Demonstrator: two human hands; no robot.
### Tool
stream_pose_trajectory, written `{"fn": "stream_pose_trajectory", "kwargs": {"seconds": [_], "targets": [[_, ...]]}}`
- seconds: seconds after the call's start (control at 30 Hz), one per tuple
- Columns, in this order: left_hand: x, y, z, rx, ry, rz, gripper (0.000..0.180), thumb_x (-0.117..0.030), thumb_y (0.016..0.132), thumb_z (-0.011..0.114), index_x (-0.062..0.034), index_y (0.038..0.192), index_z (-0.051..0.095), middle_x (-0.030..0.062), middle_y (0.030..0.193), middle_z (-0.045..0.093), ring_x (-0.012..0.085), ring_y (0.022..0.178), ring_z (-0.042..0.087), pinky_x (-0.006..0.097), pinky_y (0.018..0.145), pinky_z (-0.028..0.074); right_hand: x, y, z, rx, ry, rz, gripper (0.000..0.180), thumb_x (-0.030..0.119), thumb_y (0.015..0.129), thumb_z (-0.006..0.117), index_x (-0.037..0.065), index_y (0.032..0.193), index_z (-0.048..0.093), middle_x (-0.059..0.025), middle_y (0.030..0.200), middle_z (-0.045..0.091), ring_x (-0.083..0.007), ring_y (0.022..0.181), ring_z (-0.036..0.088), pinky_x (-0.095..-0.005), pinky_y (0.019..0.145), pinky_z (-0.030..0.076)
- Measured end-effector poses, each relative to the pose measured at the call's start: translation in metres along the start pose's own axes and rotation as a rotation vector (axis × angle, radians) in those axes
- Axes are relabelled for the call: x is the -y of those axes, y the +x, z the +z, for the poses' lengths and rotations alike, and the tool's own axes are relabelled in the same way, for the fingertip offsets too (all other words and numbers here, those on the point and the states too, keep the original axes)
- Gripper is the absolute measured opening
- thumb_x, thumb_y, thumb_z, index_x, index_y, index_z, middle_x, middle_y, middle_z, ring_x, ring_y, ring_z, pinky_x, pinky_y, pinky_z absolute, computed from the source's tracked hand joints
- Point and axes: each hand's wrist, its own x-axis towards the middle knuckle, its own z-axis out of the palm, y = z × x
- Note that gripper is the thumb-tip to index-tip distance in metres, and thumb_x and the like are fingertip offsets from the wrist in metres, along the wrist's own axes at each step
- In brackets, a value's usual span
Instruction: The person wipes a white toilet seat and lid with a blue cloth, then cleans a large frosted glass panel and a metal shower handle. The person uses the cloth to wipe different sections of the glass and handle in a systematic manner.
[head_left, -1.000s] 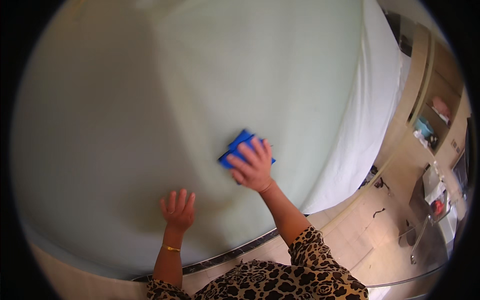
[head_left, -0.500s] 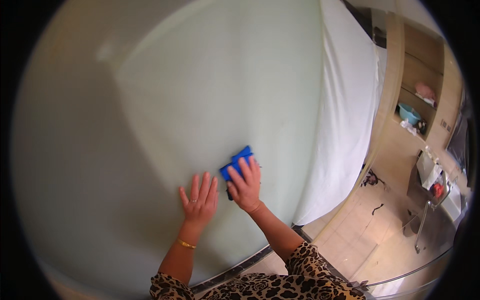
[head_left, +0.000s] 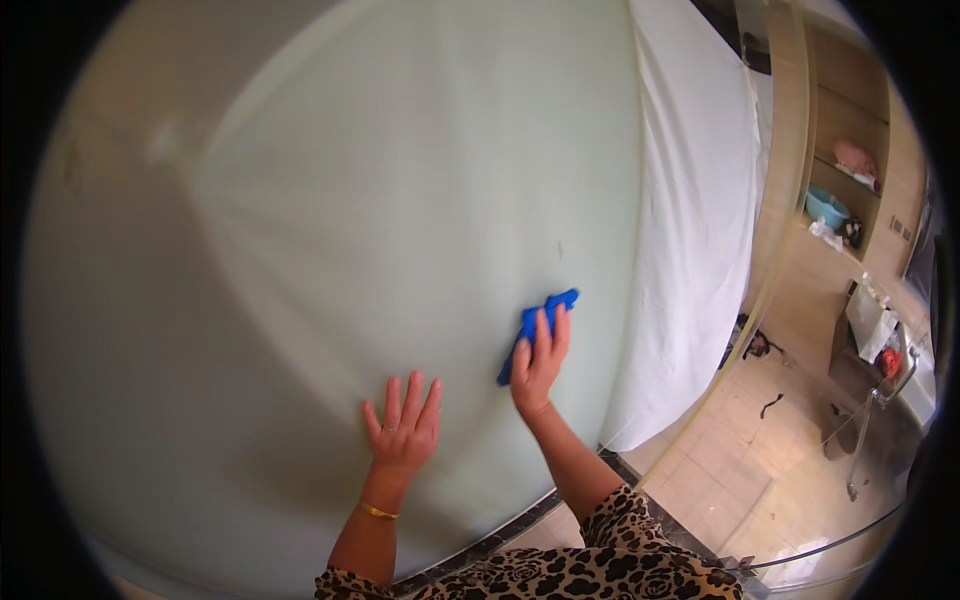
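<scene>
A blue cloth lies bunched against a pale, frosted glass panel. My right hand presses it to the surface, fingers over the cloth. Left of it, my left hand rests flat on the same panel with its fingers spread and nothing in it. A ring and a gold bracelet show on that hand and wrist. Above the cloth, a small dark mark is visible on the panel.
White fabric hangs beyond the panel's right edge. Farther right are shelves with a light-blue basin, a sink with a metal faucet, and a tiled floor. A dark strip edges the panel's bottom.
My right hand has slid the blue cloth to the right across the panel. My left hand has shifted slightly downward and stays flat. The view has turned a little.
</scene>
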Motion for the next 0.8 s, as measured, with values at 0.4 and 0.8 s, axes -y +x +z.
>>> {"fn": "stream_pose_trajectory", "kwargs": {"seconds": [0.4, 0.8], "targets": [[0.007, -0.009, -0.004, 0.017, 0.011, 0.011, 0.039, -0.025, 0.087, 0.064, -0.0183, 0.125, 0.061, 0.0123, 0.141, 0.05, 0.0394, 0.132, 0.043, 0.064, 0.112, 0.016, 0.001, 0.088, 0.008, 0.03, 0.012, -0.217, 0.044, 0.017, 0.081, 0.063, 0.011, 0.124, 0.062, -0.0161, 0.144, 0.044, -0.0427, 0.133, 0.038, -0.0558, 0.107, 0.029], [0.009, -0.015, -0.004, 0.073, 0.006, 0.011, 0.039, -0.026, 0.089, 0.06, -0.0159, 0.127, 0.059, 0.0144, 0.142, 0.049, 0.0421, 0.133, 0.039, 0.065, 0.111, 0.017, 0.014, 0.002, -0.002, 0.147, 0.019, -0.149, 0.047, 0.018, 0.081, 0.064, 0.011, 0.128, 0.06, -0.0179, 0.146, 0.041, -0.044, 0.137, 0.033, -0.0576, 0.109, 0.025]]}}
